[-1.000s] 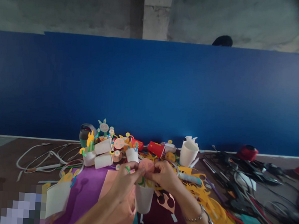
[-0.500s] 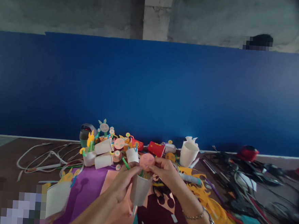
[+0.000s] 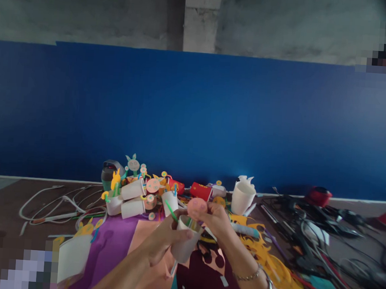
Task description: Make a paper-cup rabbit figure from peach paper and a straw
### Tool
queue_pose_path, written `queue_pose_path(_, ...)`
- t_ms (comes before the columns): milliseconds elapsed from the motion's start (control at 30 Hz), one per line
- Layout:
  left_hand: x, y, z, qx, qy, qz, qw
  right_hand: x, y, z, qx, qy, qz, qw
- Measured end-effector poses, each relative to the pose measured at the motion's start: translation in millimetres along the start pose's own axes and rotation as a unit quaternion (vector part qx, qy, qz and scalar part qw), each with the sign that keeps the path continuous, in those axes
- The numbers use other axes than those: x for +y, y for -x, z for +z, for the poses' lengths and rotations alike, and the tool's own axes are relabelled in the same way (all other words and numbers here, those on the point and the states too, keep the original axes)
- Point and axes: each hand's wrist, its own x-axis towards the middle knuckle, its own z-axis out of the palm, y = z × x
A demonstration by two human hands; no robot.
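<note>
My left hand is wrapped round a white paper cup, thumb across its rim. The cup leans to the right, and a green straw sticks up beside its mouth. My right hand pinches a pink paper disc with a drawn face, just above the rim. Strips stand inside the cup under the disc; whether they join it I cannot tell. Below lie a pink sheet, a purple sheet and a dark maroon sheet.
Behind my hands lie several decorated cups, among them a white cup and a red cup. A white bin stands back right. Yellow paper scraps and black cables cover the right. A blue partition borders the table.
The cup has tilted to the right, and my left thumb has moved onto its rim. My right hand has shifted the pink disc slightly right. A person's head beyond the partition has moved right.
</note>
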Motion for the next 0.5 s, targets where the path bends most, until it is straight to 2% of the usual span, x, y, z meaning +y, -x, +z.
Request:
queue_pose_path(100, -2, -3, -0.2, 0.013, -0.018, 0.01, 1.0, -2, -3, -2, 0.014, -0.002, -0.001, 1.0)
queue_pose_path(333, 1, -2, 10.2, 0.072, -0.058, 0.012, 0.996, 4, -4, -1, -0.008, -0.012, -0.005, 1.0)
queue_pose_path(500, -1, 0, 11.2, 0.072, -0.069, 0.002, 0.995, 12, -9, -3, 0.008, -0.02, 0.005, 1.0)
